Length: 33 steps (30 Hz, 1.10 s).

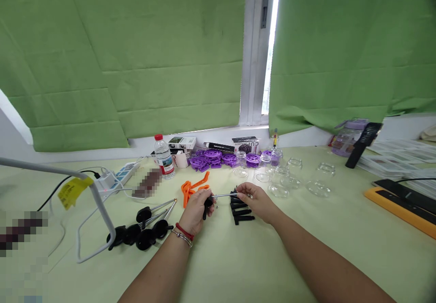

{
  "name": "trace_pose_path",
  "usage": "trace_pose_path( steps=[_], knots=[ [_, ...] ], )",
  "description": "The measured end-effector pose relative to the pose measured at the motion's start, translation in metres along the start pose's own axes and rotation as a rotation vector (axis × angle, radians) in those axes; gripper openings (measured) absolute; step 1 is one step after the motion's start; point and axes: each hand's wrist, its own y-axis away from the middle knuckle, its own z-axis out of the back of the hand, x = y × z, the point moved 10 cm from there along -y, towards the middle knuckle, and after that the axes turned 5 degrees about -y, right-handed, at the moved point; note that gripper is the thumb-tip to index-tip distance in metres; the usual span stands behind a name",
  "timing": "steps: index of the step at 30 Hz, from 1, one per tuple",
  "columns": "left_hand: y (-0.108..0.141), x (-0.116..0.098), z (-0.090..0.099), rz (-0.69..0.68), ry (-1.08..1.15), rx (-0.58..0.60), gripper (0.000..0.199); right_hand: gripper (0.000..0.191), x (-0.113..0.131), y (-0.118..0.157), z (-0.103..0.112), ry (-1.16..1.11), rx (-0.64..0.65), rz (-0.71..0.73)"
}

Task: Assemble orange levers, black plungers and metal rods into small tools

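Observation:
In the middle of the table my left hand [199, 207] is closed round the black end of a metal rod [223, 196]. The fingers of my right hand [257, 198] pinch the rod's other end, so it lies level between both hands. Whatever sits at that tip is mostly covered by the fingers. Under and beside my right hand lies a row of black T-shaped plastic pieces [242, 212]. Left of my left hand lie several similar rods with round black ends [146, 239], their metal tips together. Orange plastic parts [186, 193] lie just beyond my left hand.
Clear glass jars [318, 187] stand at the right back, beside purple plastic wheel-shaped parts [213, 156]. A water bottle [164, 157], boxes and a power strip [125, 174] are at the left back. A grey metal stand [104, 216] rises at left; an orange-and-black device [398, 207] lies right.

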Motion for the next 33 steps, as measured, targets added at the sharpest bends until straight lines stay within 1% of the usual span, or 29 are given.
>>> trace_pose_path(
  steps=[3, 8, 19, 33],
  knots=[
    [0.0, -0.001, -0.001, -0.002, 0.0, 0.005, 0.028, 0.023, 0.002, 0.0, 0.0, 0.01, 0.0, 0.023],
    [0.0, 0.001, 0.0, 0.001, -0.008, -0.002, 0.028, 0.022, -0.001, 0.001, 0.0, 0.02, 0.0, -0.025],
    [0.0, 0.001, 0.0, -0.003, -0.019, 0.003, 0.029, 0.02, -0.001, 0.001, -0.002, 0.05, 0.023, -0.039],
    [0.0, 0.001, -0.001, -0.005, -0.008, 0.002, 0.031, 0.023, -0.012, -0.001, -0.002, 0.041, 0.041, -0.07]
  ],
)
